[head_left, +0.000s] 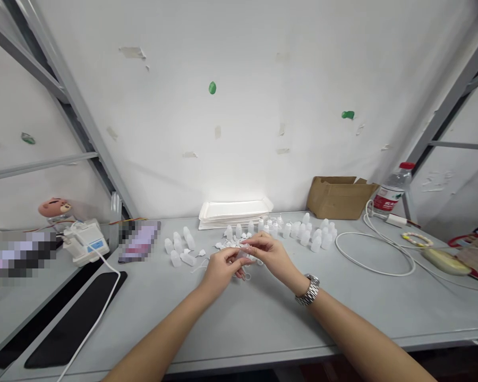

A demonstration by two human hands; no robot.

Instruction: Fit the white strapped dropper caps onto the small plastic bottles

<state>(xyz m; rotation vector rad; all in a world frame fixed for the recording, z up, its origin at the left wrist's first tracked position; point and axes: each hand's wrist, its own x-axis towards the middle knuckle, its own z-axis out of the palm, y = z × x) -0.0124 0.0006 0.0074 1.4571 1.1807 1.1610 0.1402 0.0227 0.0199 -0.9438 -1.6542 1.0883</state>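
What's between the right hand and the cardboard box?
Small translucent bottles, a loose cluster of them. The head view shows them between the right hand and the cardboard box.

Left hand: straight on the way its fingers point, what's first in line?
Probably the right hand; its fingers are just across the small translucent piece at the left hand's fingertips. Exact depth there is hard to judge.
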